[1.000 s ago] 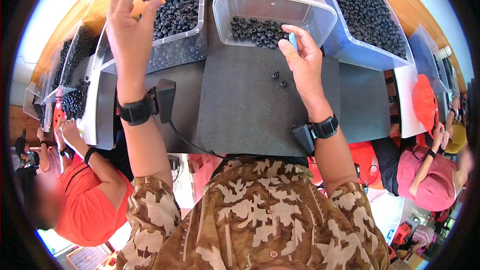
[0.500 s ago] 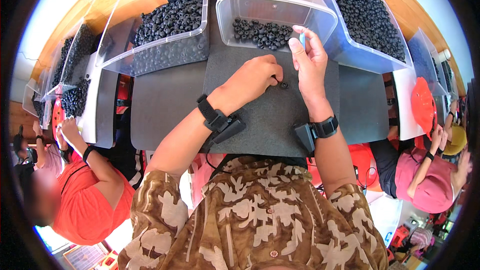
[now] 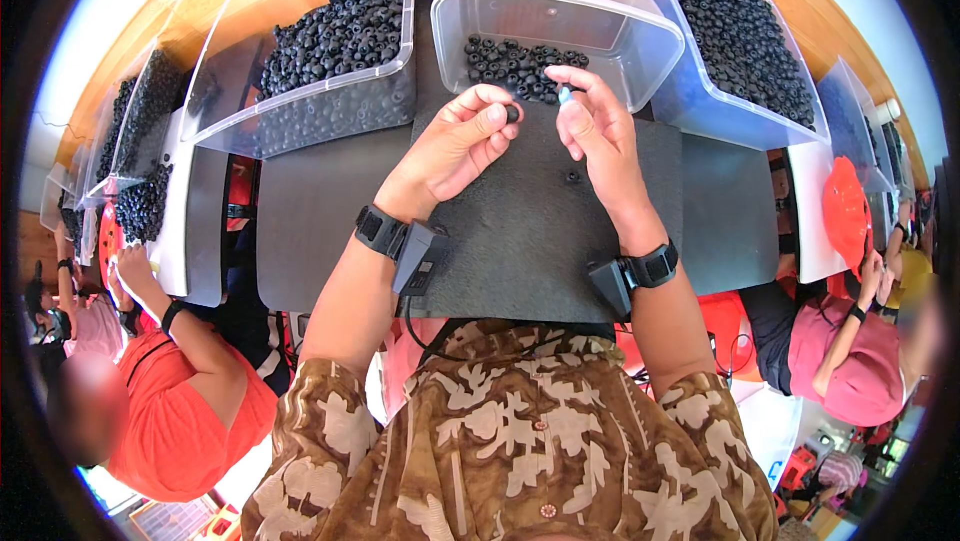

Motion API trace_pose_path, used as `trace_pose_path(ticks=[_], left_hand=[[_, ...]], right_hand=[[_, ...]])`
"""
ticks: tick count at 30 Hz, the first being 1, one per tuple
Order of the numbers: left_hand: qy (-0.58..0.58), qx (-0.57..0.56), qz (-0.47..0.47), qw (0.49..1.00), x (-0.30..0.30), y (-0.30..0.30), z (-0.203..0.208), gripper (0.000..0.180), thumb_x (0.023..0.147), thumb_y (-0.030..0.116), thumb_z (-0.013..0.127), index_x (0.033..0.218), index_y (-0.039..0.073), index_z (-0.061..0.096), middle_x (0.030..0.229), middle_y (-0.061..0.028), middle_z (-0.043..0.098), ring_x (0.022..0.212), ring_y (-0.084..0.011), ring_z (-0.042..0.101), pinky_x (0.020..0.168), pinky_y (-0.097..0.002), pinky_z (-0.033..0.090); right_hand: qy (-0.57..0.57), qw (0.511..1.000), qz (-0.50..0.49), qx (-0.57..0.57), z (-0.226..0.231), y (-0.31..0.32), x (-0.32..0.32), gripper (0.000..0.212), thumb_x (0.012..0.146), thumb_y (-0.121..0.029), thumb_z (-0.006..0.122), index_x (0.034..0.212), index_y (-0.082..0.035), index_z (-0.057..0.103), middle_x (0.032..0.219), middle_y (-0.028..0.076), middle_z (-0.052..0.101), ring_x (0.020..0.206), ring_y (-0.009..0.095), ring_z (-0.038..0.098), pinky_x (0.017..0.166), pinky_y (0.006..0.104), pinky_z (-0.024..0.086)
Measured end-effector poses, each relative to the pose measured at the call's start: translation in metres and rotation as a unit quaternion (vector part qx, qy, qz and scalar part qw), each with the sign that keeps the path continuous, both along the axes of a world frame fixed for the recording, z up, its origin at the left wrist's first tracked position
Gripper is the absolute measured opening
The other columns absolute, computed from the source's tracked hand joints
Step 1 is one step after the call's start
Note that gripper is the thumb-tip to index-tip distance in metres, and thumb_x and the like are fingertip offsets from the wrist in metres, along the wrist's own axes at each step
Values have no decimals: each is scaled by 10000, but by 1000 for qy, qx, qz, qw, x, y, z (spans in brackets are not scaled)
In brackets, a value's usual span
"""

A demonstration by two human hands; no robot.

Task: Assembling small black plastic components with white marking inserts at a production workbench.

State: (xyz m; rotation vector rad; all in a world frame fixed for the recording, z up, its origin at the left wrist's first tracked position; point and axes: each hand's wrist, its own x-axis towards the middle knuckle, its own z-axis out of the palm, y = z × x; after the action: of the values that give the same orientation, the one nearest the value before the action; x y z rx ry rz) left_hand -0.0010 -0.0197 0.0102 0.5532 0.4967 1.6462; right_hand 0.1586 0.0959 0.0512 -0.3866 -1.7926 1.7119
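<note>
Over the dark counter, we pinch a small black round piece between the thumb and forefinger of our left grip, other fingers loosely curled, while our right grip, part-curled, holds a slim light-blue tool before a clear tub of black pieces; a loose black piece lies on the counter near our right grip, and a left bin and right bin, both fuller, flank the tub

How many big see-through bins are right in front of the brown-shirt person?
3, in a row: the left bin, the middle bin and the right bin. More bins show at the sides, overlapping, so some there may be hidden.
</note>
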Motion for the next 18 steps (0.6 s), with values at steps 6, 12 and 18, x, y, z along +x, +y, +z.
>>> trace_pose_path(ticks=[6,12,18], left_hand=[[-30,-10,13,999,3,0,2,177,906,86,589,1081,65,579,1033,-80,612,898,-131,602,760,-192,529],[-46,5,9,999,4,0,-1,157,922,106,567,1073,62,576,995,-67,613,861,-123,612,737,-194,533],[-45,-6,13,999,6,0,-1,134,917,90,581,1049,77,586,969,-45,626,839,-103,615,725,-192,533]], right_hand=[[-37,996,40,70,-4,-1,-3,269,908,-189,603,1147,-67,603,642,-46,465,605,30,400,556,207,340],[-53,991,55,113,-4,-4,-1,290,879,-177,632,1145,-63,605,650,-29,486,602,41,417,565,216,355],[-55,986,47,152,-3,-5,-1,317,858,-173,654,1153,-69,604,654,-14,493,604,49,429,571,223,367]])
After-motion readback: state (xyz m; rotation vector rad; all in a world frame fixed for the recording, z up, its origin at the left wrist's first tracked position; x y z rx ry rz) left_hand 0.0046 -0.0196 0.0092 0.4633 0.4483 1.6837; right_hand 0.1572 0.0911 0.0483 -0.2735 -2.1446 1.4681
